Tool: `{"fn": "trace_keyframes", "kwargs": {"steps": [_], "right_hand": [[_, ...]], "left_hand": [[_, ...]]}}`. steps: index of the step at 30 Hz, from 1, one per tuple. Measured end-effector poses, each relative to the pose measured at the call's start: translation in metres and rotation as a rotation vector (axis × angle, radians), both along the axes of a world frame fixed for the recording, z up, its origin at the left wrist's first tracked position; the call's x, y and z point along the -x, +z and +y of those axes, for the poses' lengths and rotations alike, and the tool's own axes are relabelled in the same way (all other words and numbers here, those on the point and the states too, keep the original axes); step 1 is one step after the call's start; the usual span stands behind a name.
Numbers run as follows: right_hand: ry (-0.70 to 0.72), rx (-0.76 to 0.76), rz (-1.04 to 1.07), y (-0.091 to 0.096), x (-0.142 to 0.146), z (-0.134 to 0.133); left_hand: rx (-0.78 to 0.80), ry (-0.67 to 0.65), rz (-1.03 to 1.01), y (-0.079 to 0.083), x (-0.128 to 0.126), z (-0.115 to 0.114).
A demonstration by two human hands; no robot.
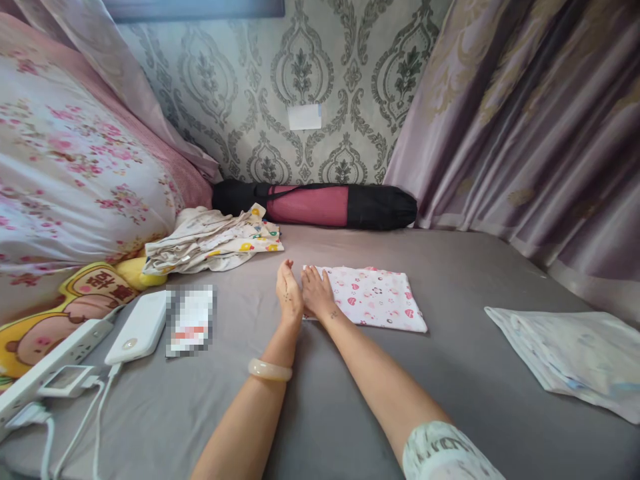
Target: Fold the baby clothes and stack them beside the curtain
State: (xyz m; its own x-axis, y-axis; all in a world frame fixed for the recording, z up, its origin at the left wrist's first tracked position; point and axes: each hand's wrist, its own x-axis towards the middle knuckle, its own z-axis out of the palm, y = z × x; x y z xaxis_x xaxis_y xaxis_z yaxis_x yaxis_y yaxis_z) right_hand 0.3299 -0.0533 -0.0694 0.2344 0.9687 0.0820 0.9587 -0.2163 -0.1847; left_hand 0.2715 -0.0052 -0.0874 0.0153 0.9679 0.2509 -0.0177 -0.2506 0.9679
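Observation:
A folded white cloth with pink hearts and small flowers (377, 299) lies flat on the grey bed sheet (220, 413). My right hand (317, 293) rests palm down on its left end, fingers stretched out and nothing gripped. Standing on its edge just left of the cloth is my left hand (289, 292), its fingers extended and its palm turned toward the right hand. The two hands are very close at the heels. The cloth's left edge is partly hidden under the right hand.
A crumpled patterned cloth (210, 243) lies back left, before a black and pink roll bag (307, 205). At left are a white power bank (140, 327), a power strip (60, 363) with cables and a blurred packet (191, 320). Another folded cloth (570, 360) lies right.

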Motion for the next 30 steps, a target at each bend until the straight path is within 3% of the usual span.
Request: {"fn": "trace_keyframes", "kwargs": {"steps": [7,12,17,21,30], "right_hand": [[0.0,-0.137,0.084,-0.006,-0.003,0.0],[-0.138,-0.267,0.168,-0.004,-0.027,-0.018],[-0.167,-0.108,0.053,-0.002,-0.064,-0.061],[-0.14,-0.024,-0.01,-0.012,-0.075,-0.076],[-0.15,-0.097,0.013,-0.019,-0.074,-0.075]], "left_hand": [[-0.04,-0.051,0.036,0.001,-0.001,-0.005],[-0.14,-0.118,0.135,0.006,-0.003,-0.015],[-0.405,-0.317,0.521,-0.004,-0.011,-0.022],[-0.535,-0.462,0.848,-0.014,-0.013,-0.026],[-0.576,-0.488,1.06,-0.016,-0.01,-0.027]]}}
